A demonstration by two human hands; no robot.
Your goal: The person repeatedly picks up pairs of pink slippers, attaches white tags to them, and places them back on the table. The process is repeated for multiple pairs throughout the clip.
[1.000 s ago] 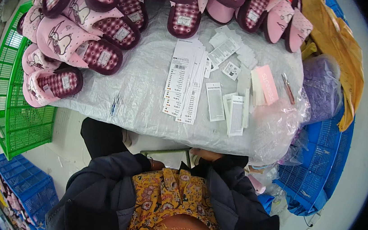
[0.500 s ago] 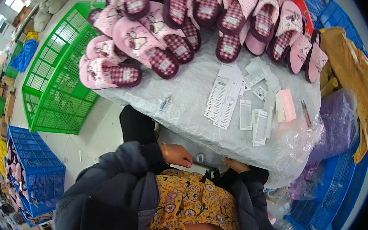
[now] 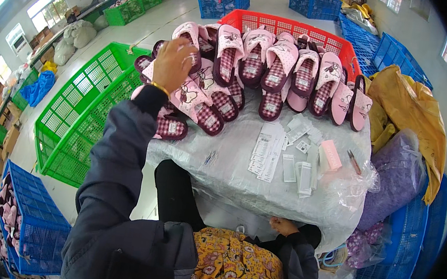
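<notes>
"What's farthest left?"
"A green basket (image 3: 84, 148), then the left hand (image 3: 175, 67), over a pink slipper (image 3: 187, 29) at the far left of the table (image 3: 205, 156)."
"Its grip?"
"Fingers bent, slightly spread; I can't tell whether they have hold of it."
"Next?"
"More slippers (image 3: 280, 58) along the far side, white labels (image 3: 266, 152) nearer, then the right hand (image 3: 284, 227) just below the near edge, loosely curled; whether it holds anything, I can't tell."
"Farther right?"
"A pink card (image 3: 330, 154), a small pointed tool (image 3: 354, 162), and a purple bundle (image 3: 397, 178) beside the table."
</notes>
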